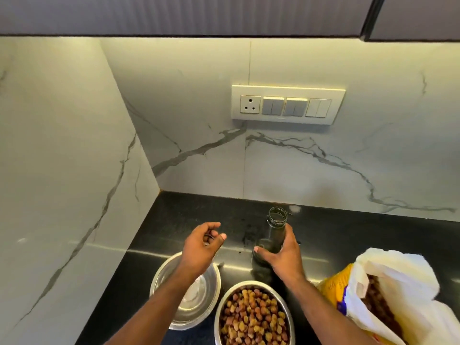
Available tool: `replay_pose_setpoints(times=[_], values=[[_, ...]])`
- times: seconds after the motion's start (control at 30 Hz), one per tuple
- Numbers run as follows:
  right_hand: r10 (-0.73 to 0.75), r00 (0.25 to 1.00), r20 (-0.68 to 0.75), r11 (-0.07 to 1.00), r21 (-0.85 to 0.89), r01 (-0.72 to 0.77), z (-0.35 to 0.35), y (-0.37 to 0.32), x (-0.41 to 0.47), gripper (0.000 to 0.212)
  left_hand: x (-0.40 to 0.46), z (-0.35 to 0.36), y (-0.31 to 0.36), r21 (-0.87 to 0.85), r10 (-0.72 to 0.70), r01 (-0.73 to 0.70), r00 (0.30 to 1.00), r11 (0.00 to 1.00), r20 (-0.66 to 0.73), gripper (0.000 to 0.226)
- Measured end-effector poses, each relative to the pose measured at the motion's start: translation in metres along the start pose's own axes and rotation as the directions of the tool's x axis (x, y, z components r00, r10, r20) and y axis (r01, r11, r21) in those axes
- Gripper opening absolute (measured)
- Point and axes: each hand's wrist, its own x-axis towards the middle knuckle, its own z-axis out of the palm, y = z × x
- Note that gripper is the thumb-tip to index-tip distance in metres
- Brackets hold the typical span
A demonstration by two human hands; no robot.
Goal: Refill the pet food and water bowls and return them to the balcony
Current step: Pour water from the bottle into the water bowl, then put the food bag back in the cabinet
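Note:
A clear glass bottle [275, 229] stands uncapped on the black counter [361, 235], and my right hand [283, 257] is wrapped around its lower body. My left hand [202, 245] hovers left of the bottle, above a steel bowl [160, 277]. Its fingers are curled on a small dark thing that looks like the bottle's cap. That bowl shows a shiny bottom; whether it holds water I cannot tell. Beside it, nearer to me, a second steel bowl [219, 312] is full of brown and yellow kibble [254, 317].
An open pet food bag [388, 282], white and yellow, stands at the right with kibble showing inside. Marble walls close the counter at the left and back. A switch panel [288, 104] is on the back wall under dark cabinets. Wet spots mark the counter near the bottle.

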Motion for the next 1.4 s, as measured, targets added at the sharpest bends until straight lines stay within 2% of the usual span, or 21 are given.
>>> replay_pose_setpoints(times=[0.3,0.6,0.73,0.83,1.0,1.1,1.2,1.3,1.4], values=[[-0.004,1.000,-0.019,0.998,-0.062,0.003,0.011,0.011,0.008,0.098,0.039,0.026,-0.010,0.030,-0.026,0.024,0.998,0.999,0.062,0.032],[-0.023,0.999,-0.033,0.999,-0.047,0.021,0.004,-0.012,-0.005,0.108,0.040,0.020,-0.003,-0.039,0.012,-0.010,0.999,0.999,0.046,0.047],[-0.094,0.992,-0.088,0.995,-0.035,0.091,-0.006,-0.035,-0.016,0.115,0.032,0.009,0.009,-0.074,0.055,-0.054,0.998,0.996,0.012,0.047],[-0.200,0.965,-0.167,0.980,-0.039,0.196,-0.014,-0.068,-0.024,0.123,0.029,-0.004,0.020,-0.100,0.119,-0.121,0.993,0.988,-0.022,0.047],[-0.378,0.904,-0.198,0.926,-0.069,0.372,-0.034,-0.142,-0.035,0.116,0.023,-0.029,0.050,-0.098,0.212,-0.219,0.974,0.971,-0.078,0.046],[-0.483,0.852,-0.203,0.875,-0.087,0.476,-0.043,-0.192,-0.045,0.112,0.018,-0.051,0.078,-0.058,0.311,-0.323,0.939,0.945,-0.149,0.047],[-0.568,0.790,-0.229,0.815,-0.028,0.578,-0.052,-0.240,-0.056,0.106,0.007,-0.078,0.113,0.010,0.429,-0.440,0.872,0.898,-0.234,0.046],[-0.616,0.743,-0.263,0.751,0.089,0.654,-0.058,-0.290,-0.067,0.098,-0.007,-0.106,0.152,0.071,0.556,-0.568,0.762,0.820,-0.332,0.045],[-0.592,0.742,-0.315,0.709,0.234,0.665,-0.061,-0.335,-0.080,0.083,-0.023,-0.128,0.192,0.118,0.648,-0.671,0.632,0.732,-0.425,0.044]])
